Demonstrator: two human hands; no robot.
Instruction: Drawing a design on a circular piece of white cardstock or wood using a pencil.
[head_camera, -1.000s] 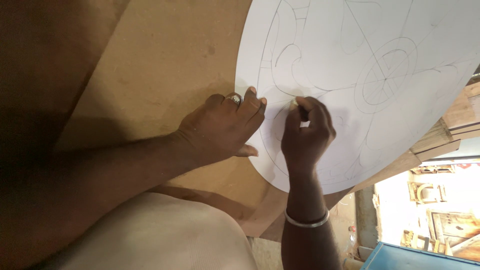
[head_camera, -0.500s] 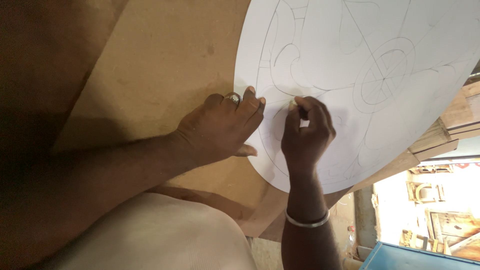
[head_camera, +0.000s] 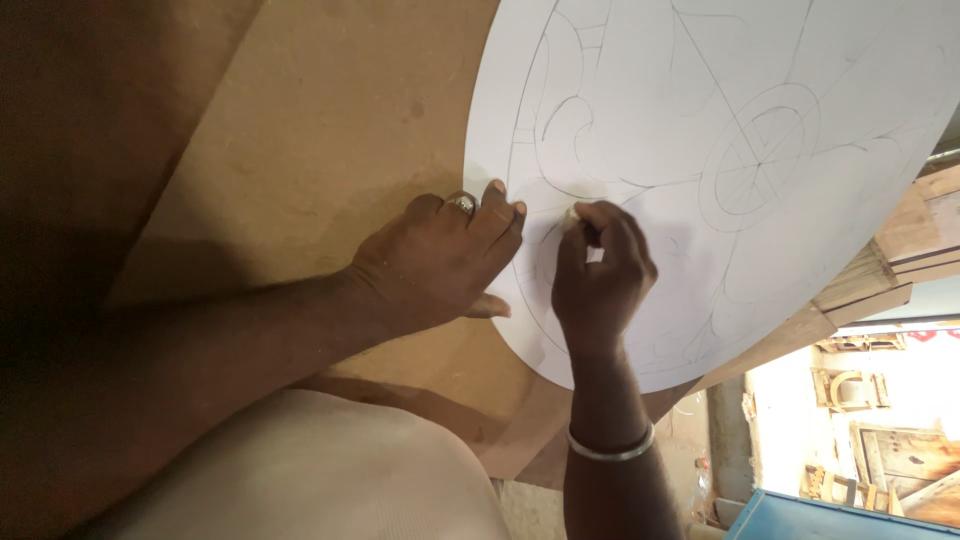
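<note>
A large round white sheet (head_camera: 700, 130) with pencilled curves and a spoked circle lies on a brown board (head_camera: 330, 140). My left hand (head_camera: 440, 260), with a ring on one finger, presses flat across the sheet's left edge, fingers spread. My right hand (head_camera: 600, 280), a metal bangle on its wrist, is closed around a small drawing tool, probably a pencil or eraser (head_camera: 573, 216), whose tip touches the sheet just right of my left fingertips. Most of the tool is hidden by my fingers.
The board's lower edge runs diagonally at the right, with stacked wooden strips (head_camera: 900, 270) beside it. Below, on the bright floor, stand carved wooden pieces (head_camera: 850, 390) and a blue box corner (head_camera: 830, 515). My light-clothed knee (head_camera: 300, 470) fills the bottom.
Both hands stay in nearly the same place; my right hand has shifted only slightly on the sheet while holding the tool.
</note>
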